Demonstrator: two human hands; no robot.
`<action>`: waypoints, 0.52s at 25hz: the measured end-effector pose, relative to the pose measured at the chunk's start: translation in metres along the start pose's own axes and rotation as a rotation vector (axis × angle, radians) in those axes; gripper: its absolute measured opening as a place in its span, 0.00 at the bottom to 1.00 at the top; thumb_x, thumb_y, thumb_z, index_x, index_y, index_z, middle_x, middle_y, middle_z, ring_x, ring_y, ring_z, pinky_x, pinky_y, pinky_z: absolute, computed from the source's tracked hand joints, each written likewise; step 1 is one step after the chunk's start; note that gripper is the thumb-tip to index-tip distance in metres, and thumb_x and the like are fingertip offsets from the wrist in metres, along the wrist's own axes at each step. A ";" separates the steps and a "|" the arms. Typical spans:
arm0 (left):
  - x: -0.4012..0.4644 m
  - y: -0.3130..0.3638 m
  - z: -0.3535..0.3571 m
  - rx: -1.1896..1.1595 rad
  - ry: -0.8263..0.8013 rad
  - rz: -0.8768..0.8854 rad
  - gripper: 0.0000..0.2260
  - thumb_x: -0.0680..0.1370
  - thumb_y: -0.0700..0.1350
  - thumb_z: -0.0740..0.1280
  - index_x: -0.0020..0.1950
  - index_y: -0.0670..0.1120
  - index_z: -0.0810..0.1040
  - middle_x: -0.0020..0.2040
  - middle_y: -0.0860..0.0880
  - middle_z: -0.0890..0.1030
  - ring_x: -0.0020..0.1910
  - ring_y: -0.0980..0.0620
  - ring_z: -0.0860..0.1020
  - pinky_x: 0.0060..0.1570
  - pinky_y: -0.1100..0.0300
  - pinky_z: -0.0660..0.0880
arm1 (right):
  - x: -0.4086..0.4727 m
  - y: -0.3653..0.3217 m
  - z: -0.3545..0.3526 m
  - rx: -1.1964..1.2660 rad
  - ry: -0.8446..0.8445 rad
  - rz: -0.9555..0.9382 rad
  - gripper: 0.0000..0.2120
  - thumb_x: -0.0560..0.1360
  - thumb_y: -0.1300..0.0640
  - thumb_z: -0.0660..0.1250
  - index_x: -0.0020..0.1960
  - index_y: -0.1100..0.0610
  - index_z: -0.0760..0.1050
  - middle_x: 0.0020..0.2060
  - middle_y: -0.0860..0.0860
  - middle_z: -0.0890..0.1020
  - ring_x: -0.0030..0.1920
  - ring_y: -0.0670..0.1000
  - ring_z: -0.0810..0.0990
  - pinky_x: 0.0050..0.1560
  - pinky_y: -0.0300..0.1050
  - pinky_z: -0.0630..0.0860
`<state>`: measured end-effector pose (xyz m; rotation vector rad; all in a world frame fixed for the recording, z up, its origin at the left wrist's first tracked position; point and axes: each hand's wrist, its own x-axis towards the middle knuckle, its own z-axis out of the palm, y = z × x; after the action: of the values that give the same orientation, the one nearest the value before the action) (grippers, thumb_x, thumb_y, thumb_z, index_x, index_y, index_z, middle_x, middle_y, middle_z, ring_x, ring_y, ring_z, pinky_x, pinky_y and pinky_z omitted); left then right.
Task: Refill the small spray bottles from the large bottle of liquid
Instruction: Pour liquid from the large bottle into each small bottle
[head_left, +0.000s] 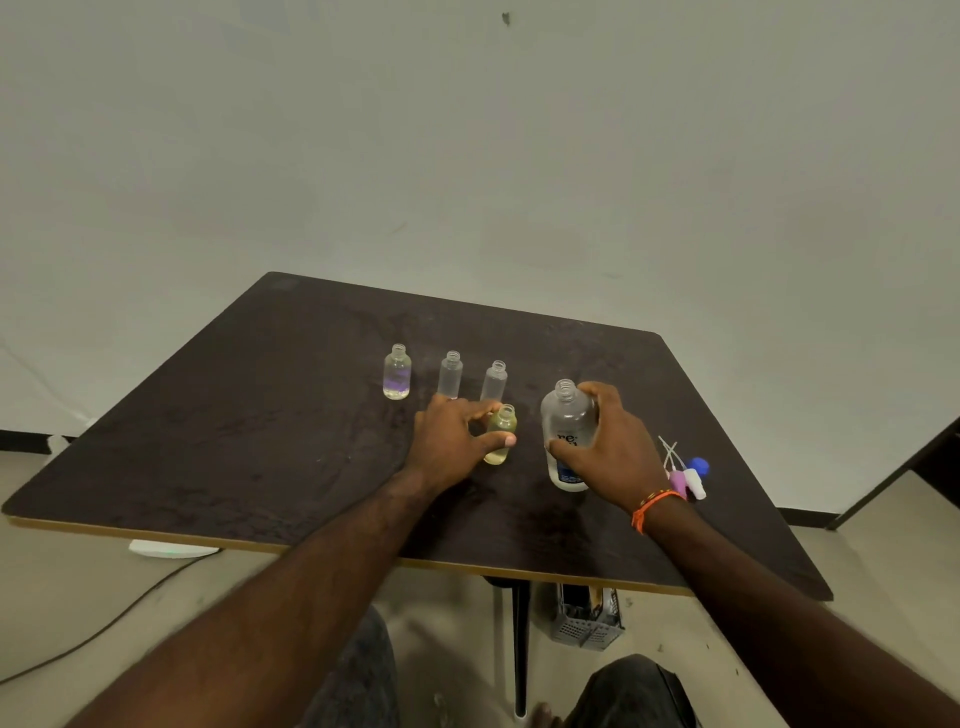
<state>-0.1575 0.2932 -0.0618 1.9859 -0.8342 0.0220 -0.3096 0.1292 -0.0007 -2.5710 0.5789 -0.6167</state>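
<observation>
The large clear bottle (567, 415) stands uncapped on the dark table (260, 415), and my right hand (608, 447) grips its side. My left hand (449, 441) holds a small yellowish bottle (502, 434) between thumb and fingers, just left of the large one. Three more small open bottles stand in a row behind: a rounder one with a purple tint (397, 372) at the left, then two slim clear ones (450, 374) (494, 381).
Spray tops and a blue cap (688, 475) lie in a heap on the table at the right. The table's front edge (311, 546) runs below my forearms. Under the table stand a grey crate (587, 616) and a table leg. A cable crosses the floor at the left.
</observation>
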 end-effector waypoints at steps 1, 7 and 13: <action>0.001 0.001 -0.001 0.002 0.000 -0.005 0.23 0.68 0.66 0.76 0.61 0.62 0.84 0.51 0.60 0.87 0.58 0.58 0.79 0.66 0.43 0.74 | -0.001 0.001 0.002 0.045 0.009 0.005 0.36 0.67 0.47 0.78 0.69 0.49 0.64 0.60 0.51 0.80 0.56 0.52 0.80 0.57 0.50 0.79; -0.001 0.008 0.006 0.053 0.009 -0.015 0.20 0.73 0.54 0.79 0.64 0.56 0.84 0.52 0.55 0.87 0.58 0.52 0.76 0.65 0.44 0.74 | -0.005 0.014 0.010 0.148 0.043 0.047 0.39 0.66 0.44 0.77 0.71 0.47 0.62 0.65 0.50 0.78 0.61 0.52 0.79 0.60 0.52 0.79; 0.009 0.022 0.021 0.212 0.009 -0.006 0.20 0.76 0.56 0.76 0.68 0.57 0.82 0.56 0.52 0.85 0.59 0.51 0.76 0.63 0.54 0.71 | -0.013 0.022 0.008 0.199 0.079 0.092 0.39 0.67 0.47 0.78 0.71 0.48 0.62 0.65 0.50 0.78 0.61 0.52 0.79 0.61 0.51 0.79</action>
<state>-0.1698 0.2650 -0.0542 2.1849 -0.8491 0.1198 -0.3226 0.1204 -0.0224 -2.3294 0.6252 -0.7096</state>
